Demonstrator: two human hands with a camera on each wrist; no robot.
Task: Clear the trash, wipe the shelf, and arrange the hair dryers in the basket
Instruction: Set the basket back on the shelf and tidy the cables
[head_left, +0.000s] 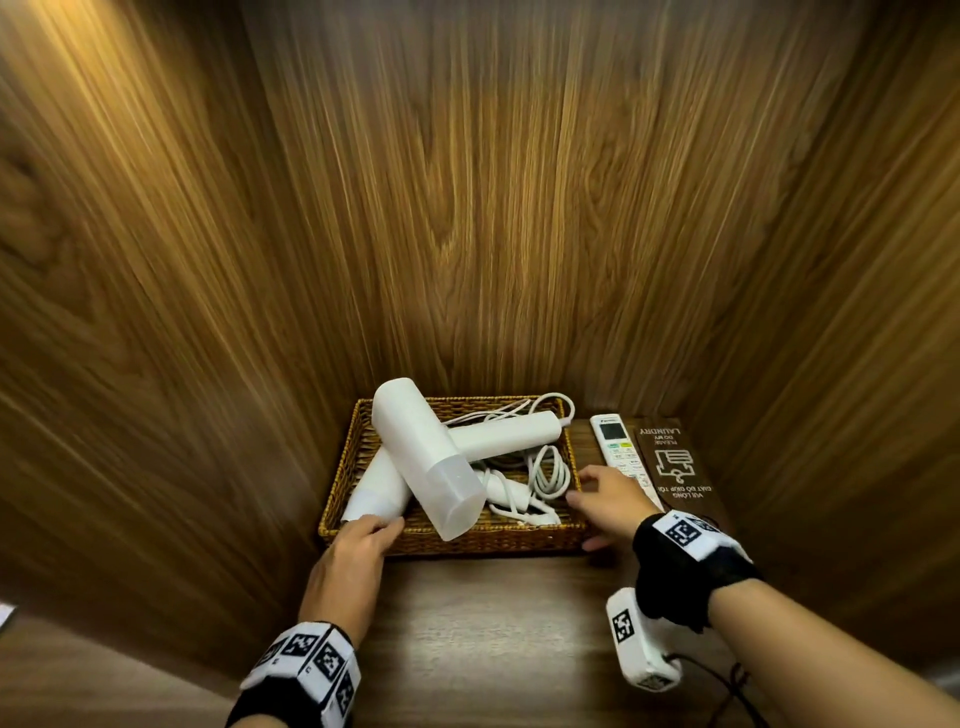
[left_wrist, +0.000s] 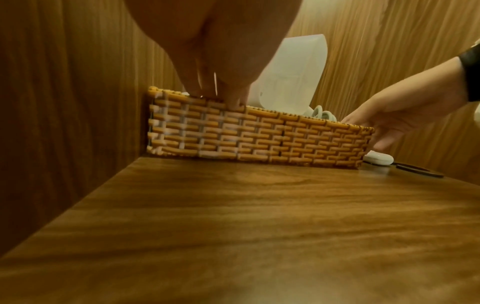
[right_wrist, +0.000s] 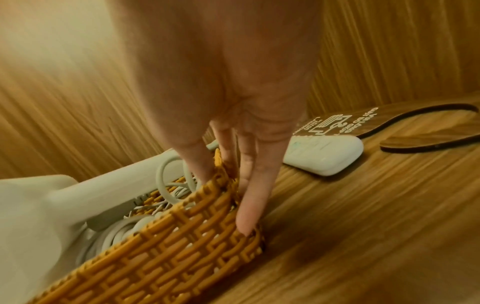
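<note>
Left hand (head_left: 358, 551) grips the basket (head_left: 467, 540) rim at 7 o'clock; right hand (head_left: 608, 501) pinches its 4 o'clock corner; hair dryers (head_left: 431, 457) inside.

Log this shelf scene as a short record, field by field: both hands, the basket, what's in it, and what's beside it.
left hand: fingers over the basket's near left rim, grip not clear
right hand: pinches the basket's right wall, thumb inside, fingers outside
basket: woven, standing on the wooden shelf against the left wall
contents: two white hair dryers, one crossed over the other, with coiled white cords
beside basket: white remote, then a dark laundry sign, both to the right
</note>
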